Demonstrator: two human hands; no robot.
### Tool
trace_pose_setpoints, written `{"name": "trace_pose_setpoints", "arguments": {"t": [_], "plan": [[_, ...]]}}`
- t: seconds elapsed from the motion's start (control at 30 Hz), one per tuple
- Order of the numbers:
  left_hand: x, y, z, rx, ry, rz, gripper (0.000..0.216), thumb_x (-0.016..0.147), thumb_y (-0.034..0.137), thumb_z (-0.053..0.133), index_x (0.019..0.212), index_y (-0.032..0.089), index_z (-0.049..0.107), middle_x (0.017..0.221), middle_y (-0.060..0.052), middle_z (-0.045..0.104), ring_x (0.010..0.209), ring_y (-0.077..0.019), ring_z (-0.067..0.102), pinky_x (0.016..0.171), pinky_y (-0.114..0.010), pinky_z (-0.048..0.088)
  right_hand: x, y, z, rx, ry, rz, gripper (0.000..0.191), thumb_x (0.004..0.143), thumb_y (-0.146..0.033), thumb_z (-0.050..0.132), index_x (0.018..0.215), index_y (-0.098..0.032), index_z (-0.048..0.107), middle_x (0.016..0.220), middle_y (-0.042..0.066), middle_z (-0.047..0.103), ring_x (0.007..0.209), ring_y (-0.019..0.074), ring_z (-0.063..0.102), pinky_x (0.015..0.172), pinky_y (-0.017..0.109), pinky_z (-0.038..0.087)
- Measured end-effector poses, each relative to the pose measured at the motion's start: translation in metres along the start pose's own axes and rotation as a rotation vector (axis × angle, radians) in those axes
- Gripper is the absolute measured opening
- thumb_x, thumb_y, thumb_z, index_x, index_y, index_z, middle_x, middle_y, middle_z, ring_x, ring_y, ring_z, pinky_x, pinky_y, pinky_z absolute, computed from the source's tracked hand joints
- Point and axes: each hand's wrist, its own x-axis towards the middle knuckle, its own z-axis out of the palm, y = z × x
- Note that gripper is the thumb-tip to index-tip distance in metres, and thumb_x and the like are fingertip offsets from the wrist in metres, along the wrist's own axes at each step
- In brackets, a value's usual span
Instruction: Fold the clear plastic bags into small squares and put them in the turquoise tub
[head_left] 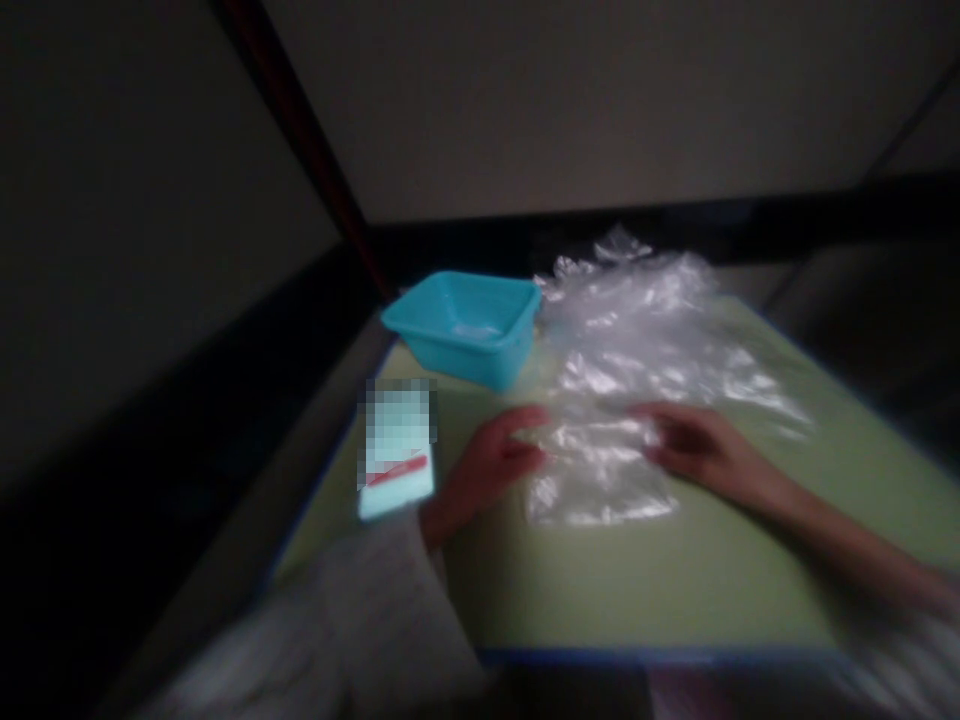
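A clear plastic bag lies crinkled in front of me, its near end flat on the table. My left hand pinches its left edge between thumb and fingers. On the opposite edge, my right hand grips the plastic in the same way. Beyond my hands spreads a heap of clear plastic bags, shiny and rumpled. Where one bag ends and the heap begins I cannot tell, as the view is dim and blurred.
A turquoise plastic basin stands at the back left of the yellow-green table, which has a blue edge. Left of my left hand lies a pale, lit phone-like rectangle with a red stick-like thing across it. A pale wall rises behind.
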Motion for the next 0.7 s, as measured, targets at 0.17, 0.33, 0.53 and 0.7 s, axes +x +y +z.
{"name": "trace_pose_setpoints", "arguments": {"t": [0.17, 0.33, 0.53, 0.7], "plan": [[-0.0038, 0.0011, 0.0011, 0.236, -0.007, -0.019, 0.032, 0.076, 0.021, 0.059, 0.108, 0.016, 0.06, 0.076, -0.002, 0.068, 0.07, -0.0169, 0.065, 0.059, -0.026, 0.048, 0.0001, 0.0049, 0.0007, -0.035, -0.032, -0.007, 0.035, 0.079, -0.034, 0.061, 0.11, -0.018, 0.061, 0.081, 0.005, 0.064, 0.067, 0.0169, 0.06, 0.061, 0.033, 0.054], [-0.0054, 0.0033, 0.0061, 0.282, 0.112, 0.056, 0.043, 0.069, 0.01, 0.059, 0.111, 0.015, 0.053, 0.1, -0.005, 0.064, 0.068, -0.0105, 0.061, 0.061, -0.023, 0.05, 0.0002, 0.0079, 0.0017, 0.015, 0.009, 0.008, 0.04, 0.077, -0.037, 0.062, 0.111, -0.017, 0.058, 0.086, 0.007, 0.065, 0.068, 0.0178, 0.063, 0.064, 0.035, 0.057], [-0.0103, 0.0059, 0.0089, 0.443, 0.166, 0.107, 0.05, 0.067, 0.007, 0.058, 0.115, 0.017, 0.048, 0.09, -0.001, 0.06, 0.056, -0.0061, 0.054, 0.054, -0.018, 0.046, -0.0014, 0.0047, 0.0025, -0.07, 0.058, -0.009, 0.036, 0.079, -0.037, 0.058, 0.108, -0.015, 0.056, 0.085, 0.008, 0.065, 0.067, 0.0189, 0.064, 0.058, 0.033, 0.055], [-0.0111, 0.006, 0.0088, 0.468, 0.151, 0.071, 0.056, 0.064, 0.004, 0.058, 0.117, 0.019, 0.045, 0.094, 0.0, 0.059, 0.052, -0.004, 0.05, 0.048, -0.016, 0.04, -0.0021, 0.0048, 0.0021, -0.194, 0.079, -0.037, 0.032, 0.081, -0.034, 0.055, 0.107, -0.016, 0.055, 0.079, 0.007, 0.064, 0.061, 0.018, 0.061, 0.05, 0.03, 0.051]]}}
